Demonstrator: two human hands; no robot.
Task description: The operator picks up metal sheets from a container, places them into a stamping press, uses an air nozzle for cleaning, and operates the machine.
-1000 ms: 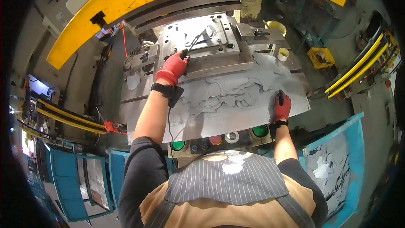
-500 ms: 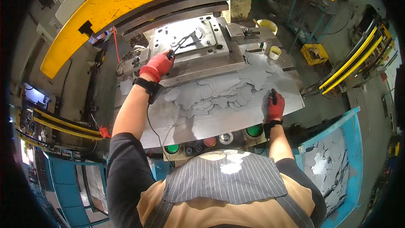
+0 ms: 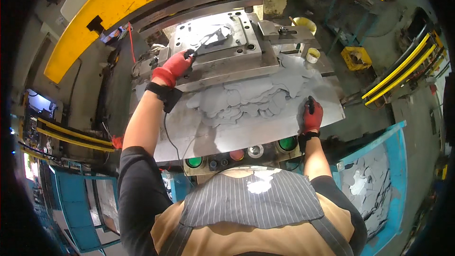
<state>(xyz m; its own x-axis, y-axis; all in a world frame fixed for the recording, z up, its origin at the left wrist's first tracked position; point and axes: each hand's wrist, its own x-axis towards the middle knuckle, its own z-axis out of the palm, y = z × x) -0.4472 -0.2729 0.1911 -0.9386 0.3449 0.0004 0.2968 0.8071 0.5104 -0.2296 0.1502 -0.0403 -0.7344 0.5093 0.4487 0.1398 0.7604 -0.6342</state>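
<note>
Left hand (image 3: 174, 66): we see its red-gloved fingers closed around the near end of a slim tool (image 3: 199, 46).
Slim tool: it runs forward and rightward from those fingers, over the die block (image 3: 232, 58).
Grey piece (image 3: 216, 37): beyond the left fingers, on the die block, by the tool's far end; we cannot tell whether they touch.
Shift since earlier: we find the left fingers slightly farther left along the die block's near edge.
Right hand (image 3: 312, 116): its fingers are curled at the same spot on the counter (image 3: 256, 135) as before; we cannot tell whether they grip anything.
Cut sheets (image 3: 241, 102): overlapping, left of the right fingers, unmoved as far as we see.
Pale cup (image 3: 313, 55): well beyond the right fingers.
Green button (image 3: 286, 143): nearer us than the right fingers, slightly left.
</note>
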